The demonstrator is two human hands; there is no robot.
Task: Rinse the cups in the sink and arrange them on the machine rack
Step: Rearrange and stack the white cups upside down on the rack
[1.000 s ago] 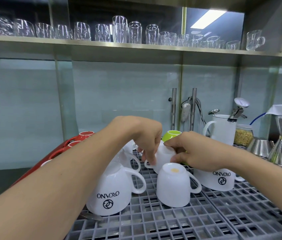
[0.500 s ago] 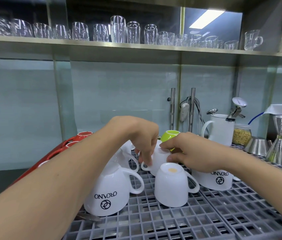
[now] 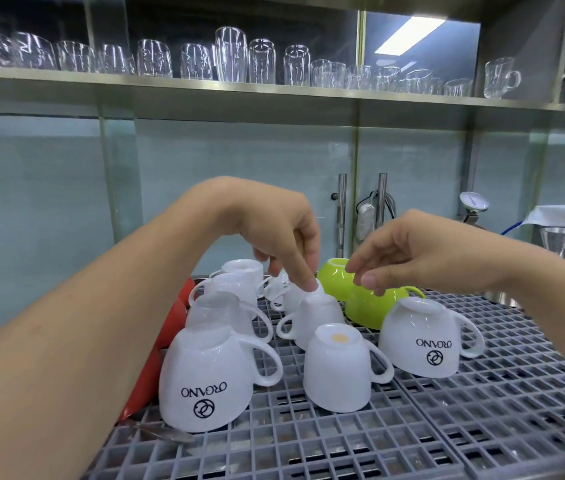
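The word "ORGANO" with a round interlocked-ring logo beneath it is printed in black on the large white cup (image 3: 206, 379) that stands mouth-down below the left hand (image 3: 274, 233); both read upside down. The same word and logo, also upside down, show on the white cup (image 3: 423, 337) just below the right hand (image 3: 409, 254). The round dial gauge (image 3: 473, 201) beyond the right hand carries markings too small to read.
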